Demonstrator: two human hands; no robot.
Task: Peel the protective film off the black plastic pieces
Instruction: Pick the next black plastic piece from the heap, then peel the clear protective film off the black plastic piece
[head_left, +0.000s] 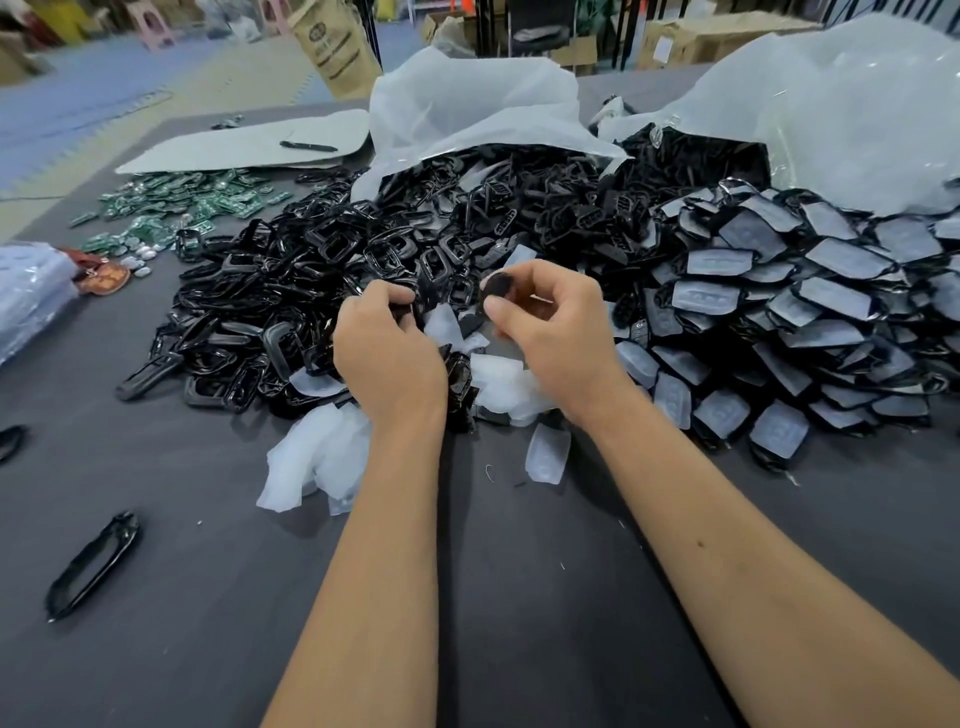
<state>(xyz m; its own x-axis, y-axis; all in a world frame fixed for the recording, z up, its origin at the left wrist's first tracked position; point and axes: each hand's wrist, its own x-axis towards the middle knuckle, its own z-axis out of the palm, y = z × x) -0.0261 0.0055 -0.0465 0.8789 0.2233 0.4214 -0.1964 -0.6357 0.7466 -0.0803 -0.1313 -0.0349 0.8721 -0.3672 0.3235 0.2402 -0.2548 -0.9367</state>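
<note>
Head view puts us over a grey cloth-covered table, both hands working at frame centre. Our right hand has its fingers curled and pinches a small dark, rounded plastic piece between thumb and forefinger. Our left hand is curled too, gripping another black piece at its fingertips. To the right of the frame lies the heap of black plastic pieces still covered in pale film; centre left, the heap of glossy bare black frames. Crumpled white peeled film scraps lie below the hands.

We judge the risks small but real. The film could tear partway if pulled too sharply, leaving a strip on the piece. A loose pinch could drop the piece into the wrong heap, mixing peeled with unpeeled. Scraps could also slide in among the finished parts.

Much is hard to read. We cannot tell whether the pinched piece still carries film, since our own fingers cover most of it. The left hand hides nearly all of what it holds. The translucent plastic bags at the top hide their contents, and the lower layers of the heaps are buried.
</note>
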